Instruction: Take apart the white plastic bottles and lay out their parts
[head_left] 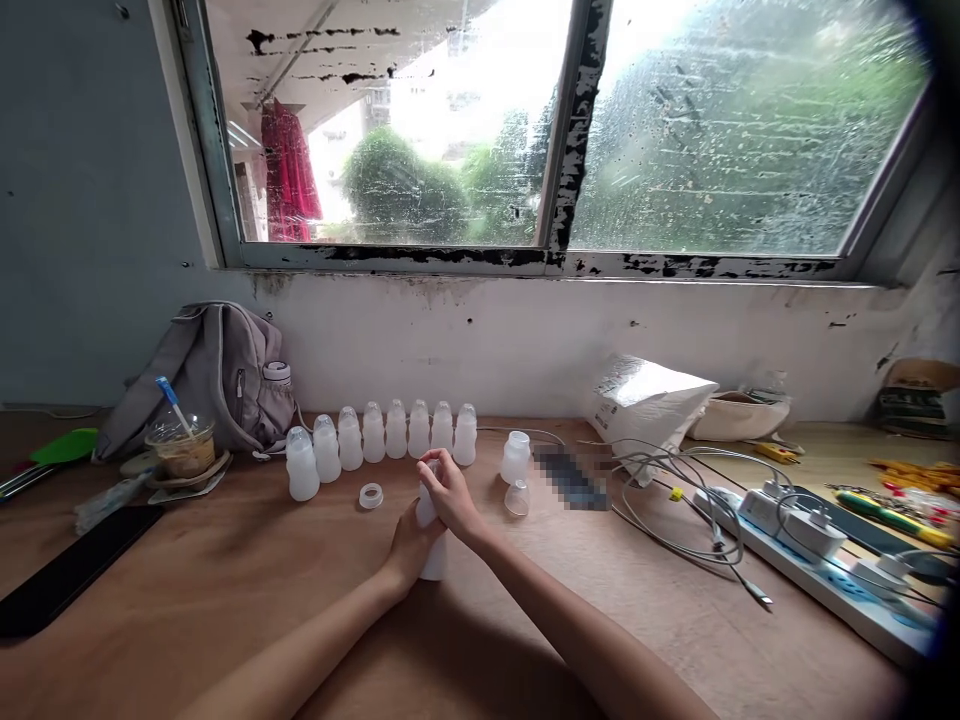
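Observation:
A whitish plastic baby bottle [433, 566] stands upright on the table in front of me. My left hand [411, 545] is wrapped round its body. At its top, my right hand [447, 492] closes its fingers on the bottle's upper part, mostly hidden behind them. To the left lies a white ring collar [371, 496]. On the right are a bottle without a cap [515, 458] and a clear dome cap [517, 498]. Several capped baby bottles [373, 433] form a row behind my hands.
At left are a grey backpack [232, 375], an iced drink cup [181, 447] and a black flat object [71, 570]. To the right lie tangled cables [675, 535], a power strip [817, 570], and a white bag [645, 405]. A window [390, 255] rises behind the table.

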